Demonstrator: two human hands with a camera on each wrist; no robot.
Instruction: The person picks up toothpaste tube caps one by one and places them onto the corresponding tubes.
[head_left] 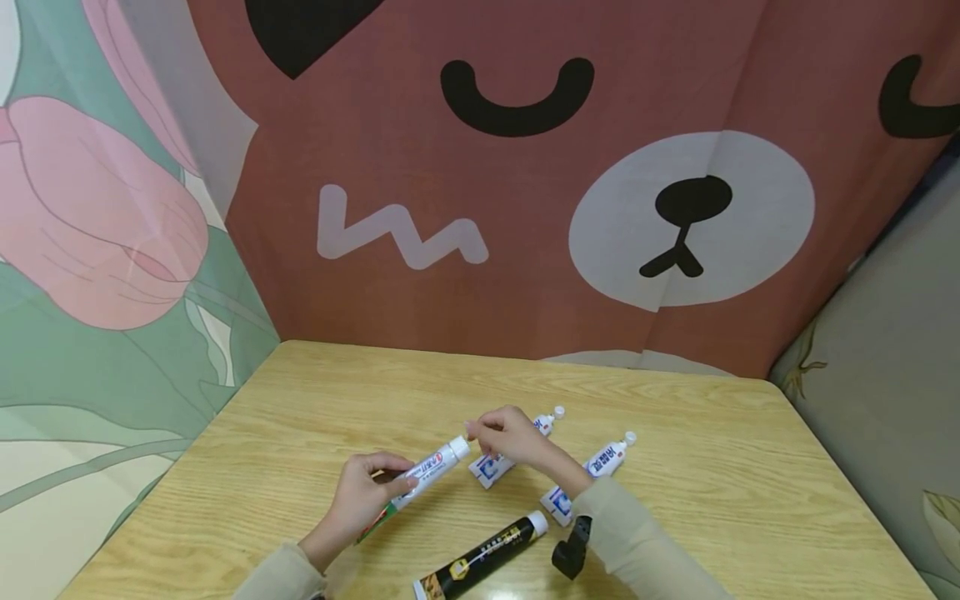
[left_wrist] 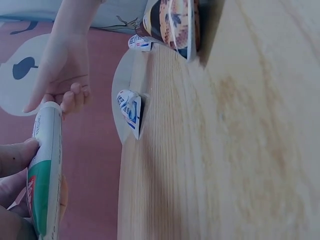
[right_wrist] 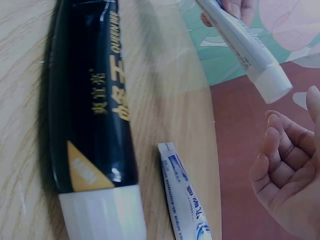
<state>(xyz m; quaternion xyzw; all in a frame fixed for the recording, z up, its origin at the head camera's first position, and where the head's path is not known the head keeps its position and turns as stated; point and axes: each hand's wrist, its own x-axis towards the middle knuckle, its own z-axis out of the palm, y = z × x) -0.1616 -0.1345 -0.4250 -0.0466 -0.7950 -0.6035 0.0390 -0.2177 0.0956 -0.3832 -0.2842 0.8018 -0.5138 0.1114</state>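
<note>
My left hand (head_left: pixel 360 492) grips a white and green toothpaste tube (head_left: pixel 427 473), thumb on one side and fingers on the other. The tube is tilted above the table, its white cap (right_wrist: pixel 275 86) on and pointing towards my right hand (head_left: pixel 513 433). Just beyond that cap, the right hand's fingers (right_wrist: pixel 272 142) are loosely bent with nothing between them; a small gap parts them from the cap in the right wrist view. Below the hands lies a black toothpaste tube (head_left: pixel 487 554) with a white cap.
Two small white and blue toothpaste tubes, one partly behind the right hand (head_left: pixel 487 469) and one partly under the right forearm (head_left: pixel 606 458), lie on the wooden table (head_left: pixel 337 383). Their small caps stand flipped open. A bear-print cloth (head_left: pixel 525 292) hangs behind the table.
</note>
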